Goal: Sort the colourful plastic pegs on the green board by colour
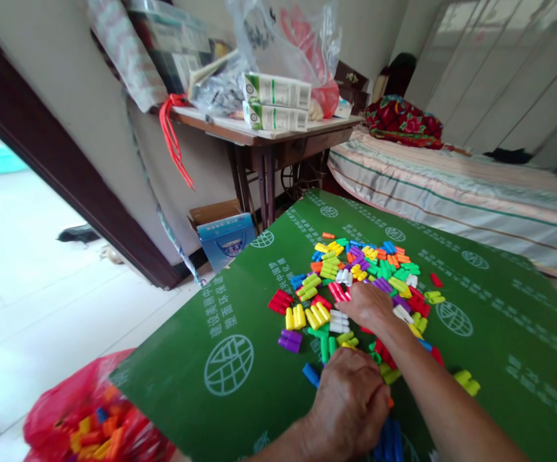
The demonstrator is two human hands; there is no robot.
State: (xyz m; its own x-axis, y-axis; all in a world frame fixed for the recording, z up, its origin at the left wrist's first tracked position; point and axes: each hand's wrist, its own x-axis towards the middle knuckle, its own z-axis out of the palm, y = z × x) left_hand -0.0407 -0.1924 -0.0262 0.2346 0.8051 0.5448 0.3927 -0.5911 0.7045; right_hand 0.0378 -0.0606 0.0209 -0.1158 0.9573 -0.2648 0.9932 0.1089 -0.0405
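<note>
So right at the bottom edge there's a bunch of blue pieces (390, 443), and just above them the left hand (353, 401) is curled palm-down, fingers bent in. Can't tell if it's gripping anything; the knuckles hide it. Lower left, a red bag (61, 393) sits off the edge of the green surface (269, 385), with more orange and yellow bits inside.

Further up, right of center, the right hand (368, 305) reaches over the heap, fingertips at a red piece (339, 292). Looks like contact, but I can't tell whether it's pinched. The rest of the plastic pieces (317, 316) are scattered around both hands, mid-frame.

Handling-wise, I'd guess they're light, stiff and pretty tough, maybe a bit slippery since they look smooth and rounded. I'd pinch one across its two long sides, not the rounded ends.

Way back: stacked cartons (276, 104) top center, bed (452, 183) upper right.
</note>
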